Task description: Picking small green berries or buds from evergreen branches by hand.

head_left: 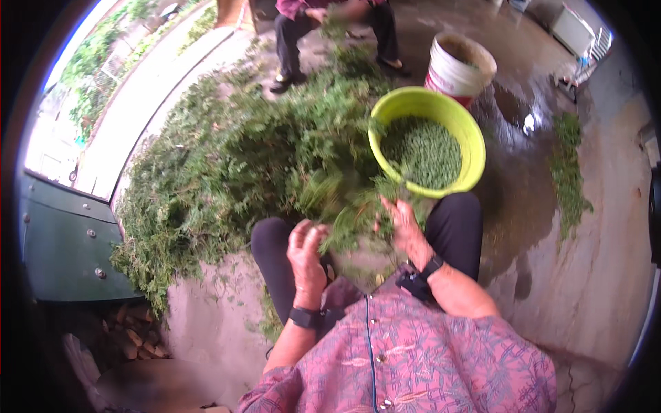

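Observation:
My left hand (306,255) is raised over my left knee with its fingers curled in at the edge of a leafy evergreen branch (344,230). The branch is blurred and spans the gap between my hands. At its other side, my right hand (407,230) has finger and thumb apart, close to the green sprays. Just beyond that hand stands a yellow-green tub (475,155), partly filled with small, round, grey-green pieces (423,151). A large heap of cut evergreen branches (234,151) spreads in front of me and to the left.
Behind the tub is a white and red bucket (444,72). Another person (337,27) sits across the heap, hands at a green sprig. A dark green metal panel (69,237) and chopped wood (138,334) are at left. Wet floor and loose greenery (568,165) lie at right.

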Tool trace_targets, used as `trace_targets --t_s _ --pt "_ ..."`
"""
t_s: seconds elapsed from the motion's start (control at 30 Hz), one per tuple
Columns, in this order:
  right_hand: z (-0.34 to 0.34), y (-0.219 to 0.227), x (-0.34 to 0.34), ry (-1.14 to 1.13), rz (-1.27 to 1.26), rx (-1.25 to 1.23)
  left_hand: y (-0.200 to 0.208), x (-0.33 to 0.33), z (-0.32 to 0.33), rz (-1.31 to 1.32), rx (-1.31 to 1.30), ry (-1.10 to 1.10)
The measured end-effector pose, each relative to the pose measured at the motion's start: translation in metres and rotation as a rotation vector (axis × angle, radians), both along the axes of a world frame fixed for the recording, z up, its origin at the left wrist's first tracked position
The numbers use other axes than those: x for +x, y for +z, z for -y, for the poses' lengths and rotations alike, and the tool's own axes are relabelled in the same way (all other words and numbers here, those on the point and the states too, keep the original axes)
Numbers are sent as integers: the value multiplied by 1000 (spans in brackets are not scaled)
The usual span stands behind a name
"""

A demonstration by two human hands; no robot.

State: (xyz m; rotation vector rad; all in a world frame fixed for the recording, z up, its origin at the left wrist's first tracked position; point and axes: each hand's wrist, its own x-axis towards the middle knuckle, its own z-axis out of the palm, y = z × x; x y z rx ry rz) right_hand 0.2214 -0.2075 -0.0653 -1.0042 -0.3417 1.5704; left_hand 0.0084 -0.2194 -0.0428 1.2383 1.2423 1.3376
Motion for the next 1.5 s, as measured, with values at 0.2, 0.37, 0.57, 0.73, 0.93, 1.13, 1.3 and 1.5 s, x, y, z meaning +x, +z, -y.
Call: trace_targets --t_s 0.2,0.37,0.57,0.73,0.93,1.13,1.3,1.5 --pt "-11 -29 -11 -97 593 213 64 23 0 148 114 246" --pt "7 -32 -26 -76 810 203 93 54 25 -157 249 -301" --pt "19 -17 -35 -118 1125 403 33 60 -14 -582 296 -122" --pt "18 -19 -35 55 984 338 9 67 -16 -404 16 -127" --pt "23 -12 -39 79 1316 569 8 64 -16 146 -267 -137" --pt "19 -12 -34 177 1209 514 7 58 -17 372 -369 -174" --pt "17 17 -18 -260 1132 497 17 47 -16 189 -247 -246" --pt "24 38 -25 -67 859 505 1 44 -7 -67 -213 -356"
